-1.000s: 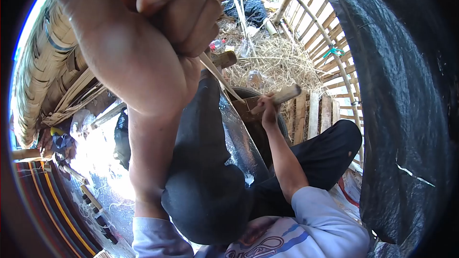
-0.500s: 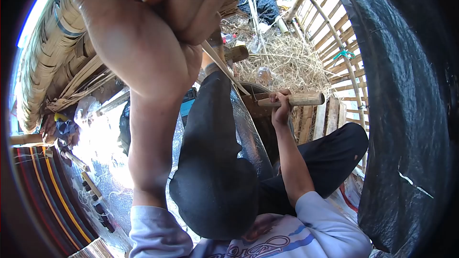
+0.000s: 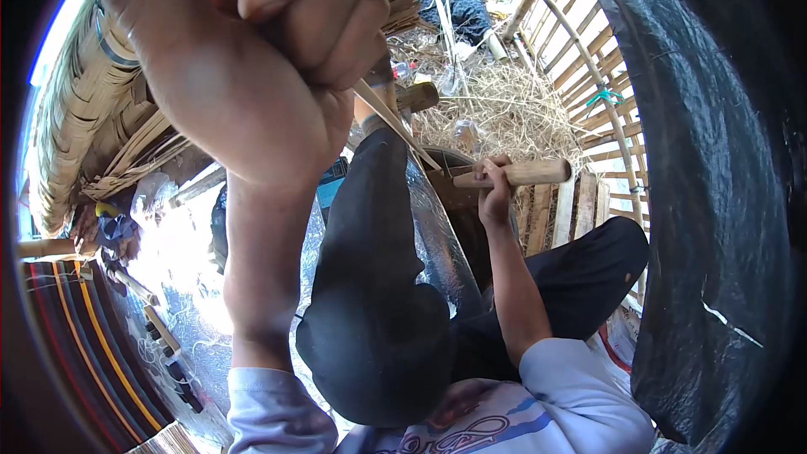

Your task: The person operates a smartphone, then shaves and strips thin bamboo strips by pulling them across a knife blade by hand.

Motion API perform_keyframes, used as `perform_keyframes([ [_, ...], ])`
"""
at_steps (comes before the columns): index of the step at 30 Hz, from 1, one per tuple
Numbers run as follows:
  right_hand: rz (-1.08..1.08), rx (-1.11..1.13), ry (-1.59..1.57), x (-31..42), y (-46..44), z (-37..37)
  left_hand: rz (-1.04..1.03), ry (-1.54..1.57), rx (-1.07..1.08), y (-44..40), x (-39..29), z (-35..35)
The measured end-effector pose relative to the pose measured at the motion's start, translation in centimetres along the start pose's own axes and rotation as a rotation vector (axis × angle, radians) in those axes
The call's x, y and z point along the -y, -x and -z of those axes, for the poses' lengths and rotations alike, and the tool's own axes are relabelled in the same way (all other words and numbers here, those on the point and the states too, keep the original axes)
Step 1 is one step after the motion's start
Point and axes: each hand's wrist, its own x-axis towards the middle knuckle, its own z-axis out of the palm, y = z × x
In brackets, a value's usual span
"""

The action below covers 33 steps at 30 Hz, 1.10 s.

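Observation:
My left hand point(image 3: 244, 84) is raised close to the camera, its fingers curled tight around a thin, pale bamboo-like strip point(image 3: 385, 111). A pointed end of the strip sticks out above the fist. Its other part slants down over my dark trouser leg point(image 3: 366, 227) to the knife in my right hand point(image 3: 498, 191). That hand is closed around a knife with a thick wooden handle point(image 3: 538, 172), held sideways near my raised knee. The brownish blade point(image 3: 450, 191) points left and meets the strip's lower part; the exact contact is too small to make out.
Dry straw point(image 3: 521, 105) covers the ground ahead, beside a slatted bamboo wall point(image 3: 601, 76). A dark plastic sheet point(image 3: 706, 202) hangs at right. Woven bamboo point(image 3: 88, 109) and a striped cloth point(image 3: 84, 345) are at left. Shiny foil sheeting point(image 3: 197, 328) lies beneath me.
My left hand has shifted slightly left and upward with the strip, whose pointed end now shows above the fist. My right hand and the knife stay nearly in place.

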Motion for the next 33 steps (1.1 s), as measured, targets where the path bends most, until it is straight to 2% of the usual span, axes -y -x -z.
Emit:
perform_keyframes([
  [2,0.134,0.064,-0.238,1.4,-0.2,-0.5,0.038,0.048,0.007,-0.2,0.0,-0.4],
  [4,0.141,0.069,-0.216,0.1,-0.3,0.4,0.071,0.109,0.016,-0.3,-0.1,0.0],
  [7,0.029,-0.004,0.003,-0.6,-0.1,0.7,-0.017,-0.001,0.041,-0.1,-0.4,1.2],
  [12,0.085,0.063,-0.085,2.8,1.0,-1.5,0.017,0.006,0.035,0.0,-0.4,0.4],
  [14,0.16,0.213,-0.189,3.5,1.0,-1.8,0.0,0.0,0.033,0.2,-0.5,1.3],
  [16,0.189,0.218,-0.19,1.2,0.8,-0.6,-0.033,-0.022,0.023,0.2,-0.5,1.4],
  [18,0.065,0.051,0.086,-1.5,0.7,0.9,-0.021,-0.017,-0.066,0.1,-0.1,0.2],
  [19,0.043,0.011,0.1,-1.1,0.9,0.5,-0.002,-0.037,-0.047,0.1,-0.1,-0.2],
  [24,0.132,0.067,-0.113,2.9,1.3,-1.6,0.003,0.027,0.033,0.3,-0.1,0.7],
  [27,0.185,0.214,-0.23,4.3,0.9,-2.2,-0.004,0.045,0.029,0.2,0.0,0.7],
  [31,0.097,0.046,-0.117,0.8,0.6,-0.5,0.018,0.039,0.06,0.1,-0.2,0.8],
  [33,0.094,0.029,-0.116,0.1,0.7,0.2,0.015,0.019,0.05,0.1,-0.4,0.7],
])
